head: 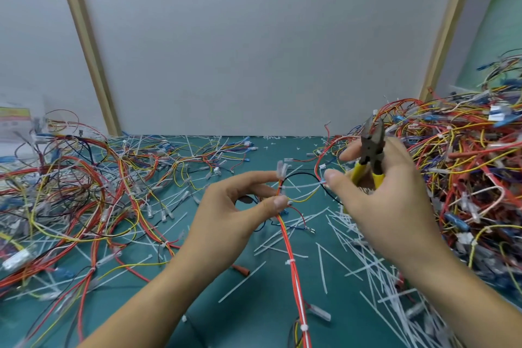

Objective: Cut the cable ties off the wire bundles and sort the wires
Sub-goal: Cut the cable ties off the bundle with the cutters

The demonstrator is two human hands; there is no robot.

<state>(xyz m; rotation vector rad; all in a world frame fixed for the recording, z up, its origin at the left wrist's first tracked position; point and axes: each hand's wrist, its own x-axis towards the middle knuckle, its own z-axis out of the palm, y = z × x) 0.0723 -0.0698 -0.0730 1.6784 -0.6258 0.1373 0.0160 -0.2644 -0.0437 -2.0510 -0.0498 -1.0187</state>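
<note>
Bundle (pixel 293 257): red/orange wires, top end pinched between thumb and forefinger of the left hand (pixel 234 206), held just above the worktop (pixel 254 291). Long axis runs from that pinch down toward the camera and off the bottom edge.

Right hand (pixel 378 198): curled round the yellow-handled cutters (pixel 372 152), jaws pointing up and away, slightly apart. Its thumb and forefinger also pinch the far end of a white tie (pixel 303 186), which stretches roughly level between the two hands. Can't tell if that tie is cut through or just loose.

Two more ties on the bundle: lower tie (pixel 289 261) and last tie (pixel 303 328), both nearer the camera than the hands. My read: next cut is the lower tie, directly below the left hand's pinch. The right hand has the tool but its jaws face the wrong way, so they need to swing down and across the bundle's axis.

Cut ties (pixel 367 263) litter the worktop to the right. Uncut heap (pixel 466 164) is on the far right, loose wires (pixel 70 192) on the left.

Writing: label (pixel 15 118) at far left has a yellow/red band, too blurred to read. No brand visible on the cutters.
</note>
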